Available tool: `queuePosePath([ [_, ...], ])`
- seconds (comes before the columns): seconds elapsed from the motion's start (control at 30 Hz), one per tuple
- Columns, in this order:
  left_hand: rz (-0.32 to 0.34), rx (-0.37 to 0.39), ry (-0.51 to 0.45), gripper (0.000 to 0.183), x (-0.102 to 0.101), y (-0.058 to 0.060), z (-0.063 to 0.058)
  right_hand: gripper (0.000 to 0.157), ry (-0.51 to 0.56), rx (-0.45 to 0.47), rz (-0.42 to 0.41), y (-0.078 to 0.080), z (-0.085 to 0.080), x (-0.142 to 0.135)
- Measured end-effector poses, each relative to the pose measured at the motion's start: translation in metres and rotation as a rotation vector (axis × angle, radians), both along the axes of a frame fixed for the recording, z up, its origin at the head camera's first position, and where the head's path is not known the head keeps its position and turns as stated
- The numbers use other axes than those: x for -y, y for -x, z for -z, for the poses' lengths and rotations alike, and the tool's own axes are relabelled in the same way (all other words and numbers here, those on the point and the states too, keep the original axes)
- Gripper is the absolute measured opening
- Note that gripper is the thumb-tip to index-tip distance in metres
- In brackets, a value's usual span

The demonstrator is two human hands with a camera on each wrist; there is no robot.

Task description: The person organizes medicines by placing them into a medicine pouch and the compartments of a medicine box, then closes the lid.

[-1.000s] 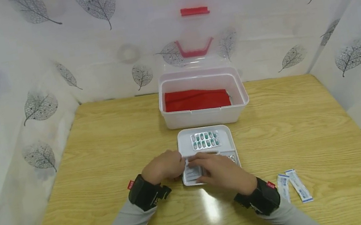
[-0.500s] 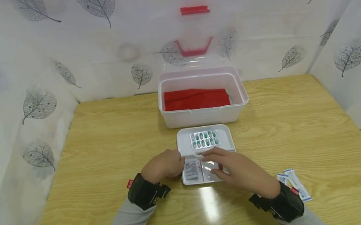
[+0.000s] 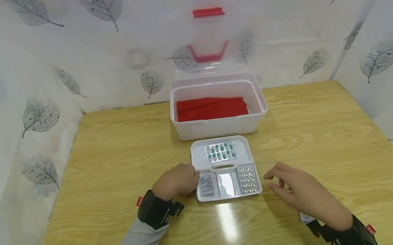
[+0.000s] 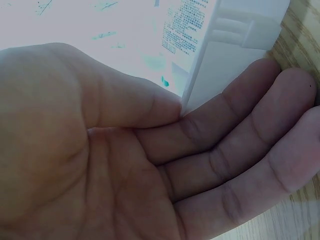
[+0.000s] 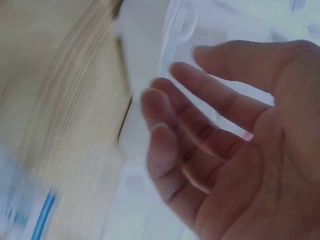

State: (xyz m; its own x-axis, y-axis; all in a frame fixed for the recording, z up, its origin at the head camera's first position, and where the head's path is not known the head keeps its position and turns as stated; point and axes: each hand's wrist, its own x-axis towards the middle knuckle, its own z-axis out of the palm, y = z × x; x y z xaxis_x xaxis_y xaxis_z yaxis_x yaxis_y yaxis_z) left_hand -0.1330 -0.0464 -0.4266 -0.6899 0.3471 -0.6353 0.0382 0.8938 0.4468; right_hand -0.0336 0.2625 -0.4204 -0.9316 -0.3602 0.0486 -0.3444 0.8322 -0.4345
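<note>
My left hand (image 3: 176, 180) pinches the left edge of a white divided tray (image 3: 198, 153), thumb on the rim and fingers against the outer wall in the left wrist view. A blister pack of green-and-white capsules (image 3: 221, 152) lies in the tray's wide back section. Printed white packets (image 3: 207, 185) lie in the front left compartment, and a blister pack of round silver-coloured tablets (image 3: 247, 180) in the front right one. My right hand (image 3: 304, 193) hovers right of the tray, fingers loosely bent, holding nothing. Beneath its wrist a small blue-and-white packet (image 3: 306, 217) is mostly hidden.
Behind the tray stands a translucent plastic box (image 3: 220, 127) with its lid up and a red cloth item (image 3: 211, 108) inside. The wooden table (image 3: 127, 146) meets leaf-patterned curtains (image 3: 104, 77) at the back and sides.
My right hand has moved from over the tray's front compartments out to the right, uncovering the tablet blister pack and now covering most of the loose packets. My left hand stays at the tray's edge.
</note>
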Motion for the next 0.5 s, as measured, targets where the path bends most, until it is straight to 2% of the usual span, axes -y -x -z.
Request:
queuePosePath([
  [0.13, 0.003, 0.002, 0.006, 0.033, -0.001, 0.000, 0.000, 0.026, -0.062, 0.103, 0.068, -0.008, -0.001, -0.022],
  [0.3, 0.018, -0.005, 0.002, 0.034, 0.000, 0.000, 0.002, 0.035, -0.093, 0.245, 0.090, -0.015, -0.001, -0.045],
  [0.5, 0.026, -0.015, -0.018, 0.034, 0.000, 0.001, 0.002, 0.042, -0.099, 0.313, 0.114, -0.024, -0.006, -0.064],
])
